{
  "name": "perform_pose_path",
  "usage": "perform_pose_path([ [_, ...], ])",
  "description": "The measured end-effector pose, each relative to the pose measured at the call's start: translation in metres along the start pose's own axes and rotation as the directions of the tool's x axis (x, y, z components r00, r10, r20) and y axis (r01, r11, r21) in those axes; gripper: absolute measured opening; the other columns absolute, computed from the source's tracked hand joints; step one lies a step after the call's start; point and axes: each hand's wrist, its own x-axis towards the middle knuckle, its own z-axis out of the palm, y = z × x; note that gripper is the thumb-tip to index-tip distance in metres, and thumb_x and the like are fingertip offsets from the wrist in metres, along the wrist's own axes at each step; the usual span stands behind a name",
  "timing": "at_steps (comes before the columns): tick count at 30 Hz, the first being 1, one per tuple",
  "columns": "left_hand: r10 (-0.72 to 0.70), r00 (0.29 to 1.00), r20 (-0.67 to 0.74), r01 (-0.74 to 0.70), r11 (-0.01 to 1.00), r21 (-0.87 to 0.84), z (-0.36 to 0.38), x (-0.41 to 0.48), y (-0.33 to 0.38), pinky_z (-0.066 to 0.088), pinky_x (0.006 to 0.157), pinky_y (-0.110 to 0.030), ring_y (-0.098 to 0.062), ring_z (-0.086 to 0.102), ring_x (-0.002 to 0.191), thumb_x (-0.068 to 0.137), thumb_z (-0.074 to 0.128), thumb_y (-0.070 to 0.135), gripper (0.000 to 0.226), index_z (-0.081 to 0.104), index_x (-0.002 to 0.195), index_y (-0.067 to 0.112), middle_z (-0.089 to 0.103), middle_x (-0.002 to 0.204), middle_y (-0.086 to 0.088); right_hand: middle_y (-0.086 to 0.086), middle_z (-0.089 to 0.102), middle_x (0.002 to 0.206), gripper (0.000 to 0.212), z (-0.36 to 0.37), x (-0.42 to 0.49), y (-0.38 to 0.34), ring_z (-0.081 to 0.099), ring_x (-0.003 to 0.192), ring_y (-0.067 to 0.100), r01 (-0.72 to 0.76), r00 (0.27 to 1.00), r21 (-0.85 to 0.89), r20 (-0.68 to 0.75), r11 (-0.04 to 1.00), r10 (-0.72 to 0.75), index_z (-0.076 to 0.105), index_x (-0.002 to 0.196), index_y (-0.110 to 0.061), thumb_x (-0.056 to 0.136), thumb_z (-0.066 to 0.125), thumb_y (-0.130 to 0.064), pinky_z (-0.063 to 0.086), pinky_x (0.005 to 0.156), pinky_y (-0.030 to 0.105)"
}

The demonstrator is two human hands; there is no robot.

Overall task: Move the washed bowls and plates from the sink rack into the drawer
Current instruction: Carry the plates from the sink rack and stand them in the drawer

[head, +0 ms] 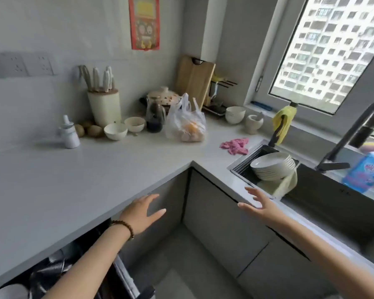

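Note:
A stack of several white bowls (272, 166) lies tilted in the wire sink rack (243, 167) at the left end of the sink, with pale plates (277, 186) under and in front of it. My right hand (258, 201) hovers open just short of the rack, fingers spread, holding nothing. My left hand (141, 212), with a bead bracelet at the wrist, is open in front of the cabinet at the counter's inner corner. Below my left forearm the drawer (52, 275) stands pulled out, with dark metal ware and a white dish in it.
The L-shaped white counter (84, 180) carries a knife block (105, 105), two small bowls (125, 128), a bag of fruit (186, 124), a pink cloth (235, 146) and two more bowls (235, 114). A dark faucet (354, 134) and blue bottle (367, 171) stand at the sink.

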Motion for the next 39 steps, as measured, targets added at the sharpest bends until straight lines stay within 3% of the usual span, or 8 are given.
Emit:
perform_pose_path([
  [3, 0.064, 0.997, 0.034, -0.067, 0.993, 0.096, 0.018, 0.060, 0.061, 0.033, 0.110, -0.035, -0.015, 0.034, 0.135, 0.089, 0.042, 0.058, 0.063, 0.030, 0.142, 0.027, 0.035, 0.148, 0.004, -0.003, 0.037, 0.154, 0.076, -0.055, 0.020, 0.038, 0.037, 0.140, 0.018, -0.035, 0.999, -0.076, -0.026, 0.996, 0.033, 0.034, 0.148, -0.032, 0.083, 0.067, -0.054, 0.034, 0.114, 0.038],
  [10, 0.246, 0.960, 0.132, -0.273, 0.927, 0.258, 0.072, 0.192, 0.177, 0.029, 0.112, -0.033, -0.014, 0.032, 0.135, 0.088, 0.041, 0.060, 0.066, 0.032, 0.142, 0.022, 0.036, 0.147, 0.004, 0.003, 0.038, 0.153, 0.080, -0.142, 0.066, 0.110, 0.042, 0.136, 0.017, -0.149, 0.986, -0.196, -0.110, 0.969, 0.129, 0.031, 0.149, -0.024, 0.084, 0.067, -0.051, 0.034, 0.112, 0.032],
  [17, 0.345, 0.898, 0.274, -0.409, 0.884, 0.228, 0.140, 0.328, 0.252, 0.030, 0.112, -0.033, -0.016, 0.032, 0.136, 0.086, 0.041, 0.063, 0.070, 0.030, 0.143, 0.022, 0.034, 0.150, 0.003, 0.001, 0.037, 0.153, 0.078, -0.177, 0.152, 0.160, 0.040, 0.137, 0.014, -0.252, 0.960, -0.214, -0.180, 0.944, 0.216, 0.031, 0.150, -0.020, 0.086, 0.068, -0.045, 0.032, 0.111, 0.026],
  [22, 0.423, 0.833, 0.356, -0.507, 0.841, 0.187, 0.180, 0.420, 0.288, 0.032, 0.110, -0.034, -0.018, 0.034, 0.134, 0.087, 0.038, 0.064, 0.070, 0.032, 0.141, 0.020, 0.034, 0.149, 0.000, 0.003, 0.033, 0.155, 0.078, -0.189, 0.228, 0.178, 0.038, 0.140, 0.018, -0.287, 0.949, -0.229, -0.203, 0.930, 0.243, 0.030, 0.151, -0.021, 0.087, 0.067, -0.045, 0.032, 0.115, 0.031],
  [26, 0.402, 0.827, 0.392, -0.498, 0.848, 0.182, 0.210, 0.463, 0.302, 0.029, 0.111, -0.037, -0.021, 0.028, 0.138, 0.085, 0.036, 0.068, 0.078, 0.025, 0.145, 0.018, 0.022, 0.155, -0.001, 0.000, 0.028, 0.158, 0.080, -0.194, 0.278, 0.192, 0.033, 0.143, 0.018, -0.306, 0.941, -0.252, -0.230, 0.918, 0.250, 0.029, 0.152, -0.023, 0.086, 0.067, -0.050, 0.033, 0.115, 0.034],
  [30, 0.340, 0.843, 0.416, -0.438, 0.883, 0.166, 0.235, 0.486, 0.300, 0.038, 0.104, -0.038, -0.024, 0.031, 0.136, 0.080, 0.034, 0.075, 0.091, 0.014, 0.148, 0.019, 0.011, 0.157, 0.001, -0.001, 0.022, 0.161, 0.086, -0.204, 0.321, 0.206, 0.026, 0.147, 0.018, -0.351, 0.917, -0.204, -0.272, 0.914, 0.292, 0.024, 0.154, -0.022, 0.085, 0.065, -0.053, 0.030, 0.118, 0.039],
  [35, 0.237, 0.856, 0.459, -0.325, 0.938, 0.121, 0.260, 0.498, 0.295, 0.043, 0.097, -0.040, -0.029, 0.032, 0.134, 0.076, 0.030, 0.079, 0.101, -0.002, 0.149, 0.017, -0.005, 0.158, -0.001, 0.003, 0.035, 0.155, 0.088, -0.217, 0.362, 0.220, 0.033, 0.141, 0.019, -0.392, 0.890, -0.098, -0.291, 0.915, 0.350, 0.027, 0.152, -0.018, 0.083, 0.070, -0.051, 0.032, 0.114, 0.038],
  [39, 0.175, 0.862, 0.476, -0.247, 0.965, 0.092, 0.270, 0.500, 0.296, 0.040, 0.102, -0.042, -0.031, 0.027, 0.138, 0.077, 0.028, 0.079, 0.102, -0.009, 0.148, 0.015, -0.010, 0.158, -0.008, 0.005, 0.030, 0.158, 0.088, -0.223, 0.381, 0.231, 0.028, 0.145, 0.020, -0.411, 0.887, -0.074, -0.264, 0.909, 0.379, 0.023, 0.153, -0.014, 0.086, 0.069, -0.046, 0.025, 0.116, 0.034],
])
